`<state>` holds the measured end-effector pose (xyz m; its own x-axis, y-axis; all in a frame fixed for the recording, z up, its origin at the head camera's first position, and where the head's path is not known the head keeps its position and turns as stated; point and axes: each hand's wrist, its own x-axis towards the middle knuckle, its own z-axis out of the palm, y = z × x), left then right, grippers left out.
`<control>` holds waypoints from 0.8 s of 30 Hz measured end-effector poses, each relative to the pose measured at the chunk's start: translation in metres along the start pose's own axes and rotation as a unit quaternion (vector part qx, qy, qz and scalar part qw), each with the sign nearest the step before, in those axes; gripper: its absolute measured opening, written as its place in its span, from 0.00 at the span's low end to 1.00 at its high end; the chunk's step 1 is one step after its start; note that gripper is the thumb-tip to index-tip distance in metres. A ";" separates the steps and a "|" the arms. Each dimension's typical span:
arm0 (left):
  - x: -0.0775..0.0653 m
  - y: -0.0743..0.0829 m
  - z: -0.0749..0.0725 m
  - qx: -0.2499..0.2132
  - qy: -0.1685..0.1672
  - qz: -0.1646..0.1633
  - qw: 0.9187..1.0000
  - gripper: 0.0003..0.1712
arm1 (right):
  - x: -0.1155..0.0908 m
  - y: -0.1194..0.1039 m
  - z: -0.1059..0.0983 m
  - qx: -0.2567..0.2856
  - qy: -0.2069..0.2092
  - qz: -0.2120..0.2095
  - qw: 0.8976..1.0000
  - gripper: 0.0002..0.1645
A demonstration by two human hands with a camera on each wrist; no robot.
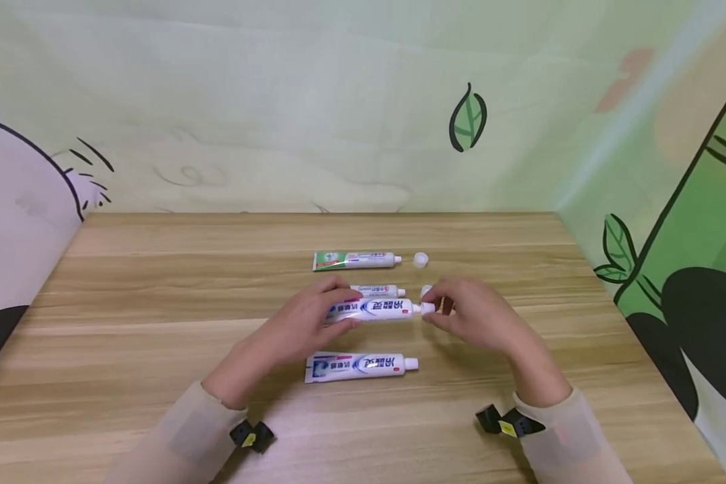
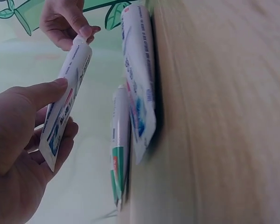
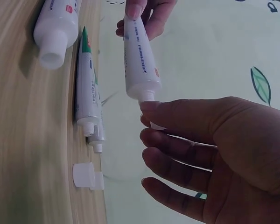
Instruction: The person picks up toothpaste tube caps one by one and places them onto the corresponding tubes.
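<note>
My left hand (image 1: 305,316) grips a white and blue toothpaste tube (image 1: 387,310) by its body, raised above the table in the wrist views. At the tube's right end, my right hand (image 1: 480,312) pinches a small white cap (image 1: 428,308) between thumb and fingers. A narrow nozzle (image 3: 146,96) shows between tube and fingertips; whether the cap still touches it is hidden. A similar toothpaste tube (image 1: 363,366), its cap on, lies nearer the front. Behind the hands lie two green and white toothpaste tubes (image 1: 369,259) with bare nozzles, one partly covered by the held tube.
Two loose white caps stand right of the rear tubes, the far cap (image 1: 421,259) in plain view and the nearer cap (image 1: 426,290) partly behind my right hand. The wooden table (image 1: 157,269) meets a printed wall covering (image 1: 278,134) at the back.
</note>
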<state>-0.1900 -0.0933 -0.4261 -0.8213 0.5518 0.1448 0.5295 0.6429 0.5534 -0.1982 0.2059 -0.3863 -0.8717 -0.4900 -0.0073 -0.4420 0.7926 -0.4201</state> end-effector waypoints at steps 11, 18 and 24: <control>-0.002 0.006 -0.007 0.000 0.001 0.007 1.000 0.25 | -0.002 -0.004 0.002 0.008 0.027 -0.021 0.999 0.13; -0.002 0.005 -0.009 -0.006 0.012 0.016 1.000 0.24 | -0.003 -0.005 0.002 0.024 0.049 -0.011 0.998 0.09; -0.002 0.004 -0.011 -0.003 0.015 0.023 1.000 0.24 | -0.002 -0.006 0.002 0.023 0.056 -0.022 0.998 0.07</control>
<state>-0.1887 -0.0973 -0.4152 -0.8026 0.5641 0.1939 0.5651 0.6149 0.5500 -0.1935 0.2015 -0.3861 -0.8711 -0.4783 0.1115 -0.4719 0.7525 -0.4595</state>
